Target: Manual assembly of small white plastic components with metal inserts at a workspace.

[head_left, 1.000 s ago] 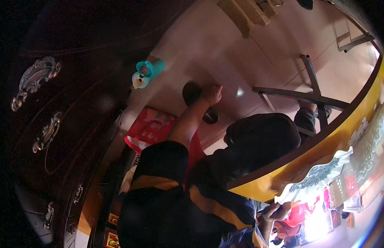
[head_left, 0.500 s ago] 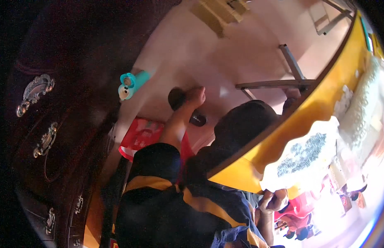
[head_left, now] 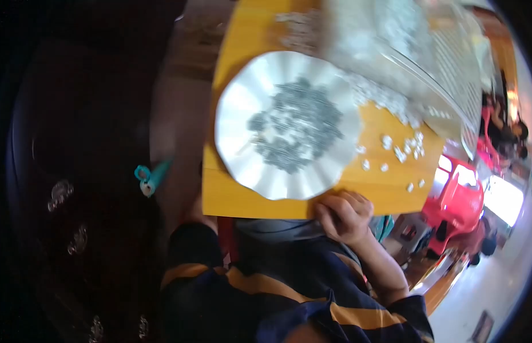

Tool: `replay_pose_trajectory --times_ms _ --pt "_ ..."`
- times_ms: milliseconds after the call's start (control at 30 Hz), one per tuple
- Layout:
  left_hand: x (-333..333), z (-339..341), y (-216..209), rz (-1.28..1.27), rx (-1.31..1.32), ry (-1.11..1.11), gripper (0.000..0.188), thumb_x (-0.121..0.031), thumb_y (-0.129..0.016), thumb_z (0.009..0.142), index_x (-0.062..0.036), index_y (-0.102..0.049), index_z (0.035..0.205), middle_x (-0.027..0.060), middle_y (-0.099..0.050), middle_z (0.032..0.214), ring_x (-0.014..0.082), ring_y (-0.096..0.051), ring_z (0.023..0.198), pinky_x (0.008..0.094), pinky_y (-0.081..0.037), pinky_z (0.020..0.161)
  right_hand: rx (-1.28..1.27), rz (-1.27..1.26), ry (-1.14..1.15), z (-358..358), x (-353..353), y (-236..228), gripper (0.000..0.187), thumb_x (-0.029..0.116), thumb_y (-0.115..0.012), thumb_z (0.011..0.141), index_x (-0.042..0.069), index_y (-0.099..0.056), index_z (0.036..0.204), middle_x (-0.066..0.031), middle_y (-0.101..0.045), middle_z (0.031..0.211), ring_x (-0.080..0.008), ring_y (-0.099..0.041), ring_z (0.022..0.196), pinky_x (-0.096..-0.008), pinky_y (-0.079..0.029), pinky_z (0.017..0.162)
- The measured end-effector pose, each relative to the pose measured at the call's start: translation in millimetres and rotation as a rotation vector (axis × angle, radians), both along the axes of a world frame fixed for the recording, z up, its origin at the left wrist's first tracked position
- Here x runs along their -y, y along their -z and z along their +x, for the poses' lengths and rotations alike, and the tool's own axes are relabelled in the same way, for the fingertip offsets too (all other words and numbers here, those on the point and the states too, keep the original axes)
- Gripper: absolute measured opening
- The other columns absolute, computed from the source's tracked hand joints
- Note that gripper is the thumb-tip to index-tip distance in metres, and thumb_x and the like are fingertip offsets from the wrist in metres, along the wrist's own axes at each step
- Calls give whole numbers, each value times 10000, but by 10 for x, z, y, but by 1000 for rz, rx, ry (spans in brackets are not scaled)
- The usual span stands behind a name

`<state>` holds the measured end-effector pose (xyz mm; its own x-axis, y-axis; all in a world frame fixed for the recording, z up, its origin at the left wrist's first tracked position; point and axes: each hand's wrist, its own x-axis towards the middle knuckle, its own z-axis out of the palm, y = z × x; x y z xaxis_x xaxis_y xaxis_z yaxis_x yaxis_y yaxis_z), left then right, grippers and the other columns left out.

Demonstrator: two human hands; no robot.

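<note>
A white scalloped plate lies on the yellow table, with a heap of small grey pieces in its middle. Close to its lower right rim, my right hand rests at the table's near edge. Its fingers are curled closed; whatever may be in them is hidden. My left forearm goes in beneath the table's left corner, so the tabletop hides that hand. Small white pieces lie scattered right of the plate.
Clear plastic bags of white pieces cover the table's far right. A teal bottle with its lid raised is at the left, beside dark furniture with ornate handles. Red plastic chairs and people are farther right.
My view has swung up from the floor under the table to the tabletop. My left hand, earlier seen reaching near dark objects on the floor, is now hidden. My right hand stays at the table edge.
</note>
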<state>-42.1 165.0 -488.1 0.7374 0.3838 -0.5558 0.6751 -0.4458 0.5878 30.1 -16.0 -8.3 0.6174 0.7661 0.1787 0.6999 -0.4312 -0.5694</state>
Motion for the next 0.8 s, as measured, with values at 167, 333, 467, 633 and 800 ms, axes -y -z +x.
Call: replay_pose_trajectory --times_ms 167,333,467,633,800 --pt "-266 138 -480 -248 269 -228 238 -223 -649 960 -53 -714 1114 177 -715 1121 337 -686 992 420 -557 865 37 84 22 9 52 -35 144 88 -785 801 78 -675 894 -78 -638 705 -266 -632 588 -373 -497 542" --pt "-245 -108 -1001 -500 469 -516 212 -206 -651 968 -50 -713 1098 156 -721 1087 306 -691 948 397 -562 823 60 200 21 -29 120 11 110 143 -757 856 99 -661 888 -79 -638 727 -280 -656 646 -388 -520 577" --pt "-431 -1110 -1495 -707 600 -745 191 -191 -653 974 -48 -713 1085 139 -726 1060 281 -695 913 379 -565 790 82 315 18 -29 250 98 115 157 -743 876 103 -642 869 -79 -622 719 -285 -655 661 -402 -522 587" --pt "-1237 -1539 -2211 -384 358 -780 184 -75 -635 976 -43 -663 1155 49 -667 851 122 -605 687 239 -463 566 47 582 -25 -203 426 72 119 143 -727 881 84 -628 850 -86 -594 697 -304 -632 638 -423 -498 581" --pt "-1234 -1471 -3776 -169 837 -787 217 -37 -626 962 -15 -617 1177 65 -644 829 110 -572 677 230 -478 593 55 579 -73 -420 772 223 162 200 -682 896 91 -588 820 -97 -604 697 -321 -647 675 -457 -510 605"
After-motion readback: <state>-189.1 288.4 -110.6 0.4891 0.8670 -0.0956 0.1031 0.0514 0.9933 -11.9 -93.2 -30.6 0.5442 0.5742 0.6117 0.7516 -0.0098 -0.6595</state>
